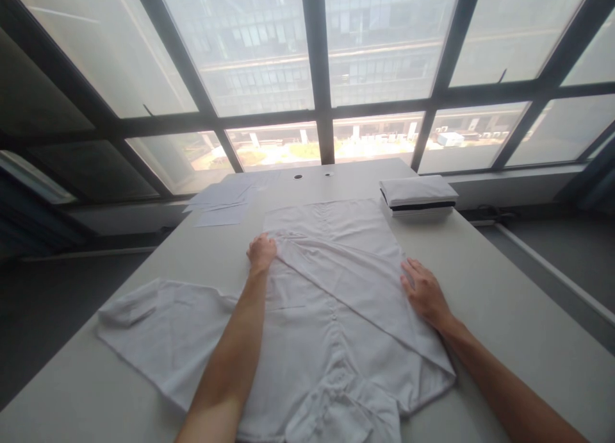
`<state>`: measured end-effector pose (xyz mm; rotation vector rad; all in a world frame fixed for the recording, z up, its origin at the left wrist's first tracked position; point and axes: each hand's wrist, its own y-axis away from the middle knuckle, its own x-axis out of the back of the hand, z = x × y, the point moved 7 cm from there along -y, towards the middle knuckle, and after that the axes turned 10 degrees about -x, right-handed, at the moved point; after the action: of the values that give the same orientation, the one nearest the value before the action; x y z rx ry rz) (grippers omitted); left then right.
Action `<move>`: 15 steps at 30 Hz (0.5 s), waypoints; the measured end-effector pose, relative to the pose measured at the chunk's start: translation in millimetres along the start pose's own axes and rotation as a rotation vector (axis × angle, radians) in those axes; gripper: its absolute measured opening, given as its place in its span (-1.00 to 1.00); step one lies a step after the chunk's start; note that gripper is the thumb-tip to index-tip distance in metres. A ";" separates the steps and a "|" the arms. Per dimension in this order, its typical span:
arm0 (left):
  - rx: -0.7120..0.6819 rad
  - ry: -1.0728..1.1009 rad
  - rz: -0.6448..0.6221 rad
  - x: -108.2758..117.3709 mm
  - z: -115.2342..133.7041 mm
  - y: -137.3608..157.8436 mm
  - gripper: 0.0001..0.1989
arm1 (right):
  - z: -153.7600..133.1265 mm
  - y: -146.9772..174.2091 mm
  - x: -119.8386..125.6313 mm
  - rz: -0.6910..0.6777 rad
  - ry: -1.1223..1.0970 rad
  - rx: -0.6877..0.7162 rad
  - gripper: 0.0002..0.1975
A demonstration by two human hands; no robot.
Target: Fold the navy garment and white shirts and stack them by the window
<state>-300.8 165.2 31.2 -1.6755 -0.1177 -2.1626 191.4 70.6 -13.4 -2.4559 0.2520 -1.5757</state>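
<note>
A white button-up shirt (pixel 307 340) lies spread out, its collar (pixel 336 411) at the near edge and its hem at the far side. One sleeve (pixel 346 270) is folded slantwise across the body of the shirt; the other sleeve (pixel 168 334) stretches out to the left. My left hand (pixel 262 250) is closed at the end of the folded sleeve, by the shirt's left edge, with its fingertips partly hidden. Along the right edge of the shirt, my right hand (pixel 425 292) rests with its fingers extended, touching the fabric.
Beneath the shirt is a white table (pixel 519 340). Folded white and black cloth (pixel 418 193) is stacked at the back right. Flat white sheets (pixel 221 199) lie at the back left. Large framed windows (pixel 321 65) rise beyond the table's far edge.
</note>
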 end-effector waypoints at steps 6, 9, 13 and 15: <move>0.060 -0.019 0.010 7.9 -33.6 -6.5 -0.64 | 1.8 0.0 -2.1 -0.016 0.036 -0.015 -0.53; 0.088 -0.020 0.023 1.9 -34.9 -6.2 -0.68 | 2.1 0.3 -3.1 -0.011 0.039 -0.002 -0.52; 0.093 -0.014 0.063 -0.7 -29.2 -8.9 -0.74 | -0.9 1.2 0.7 0.024 0.024 0.010 -0.53; 0.080 0.002 0.084 0.4 -26.4 -10.6 -0.78 | -4.4 2.0 5.3 0.048 0.027 0.009 -0.53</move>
<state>-328.7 166.7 26.1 -1.6050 -0.1291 -2.0705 189.6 66.9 -7.5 -2.4048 0.3059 -1.5879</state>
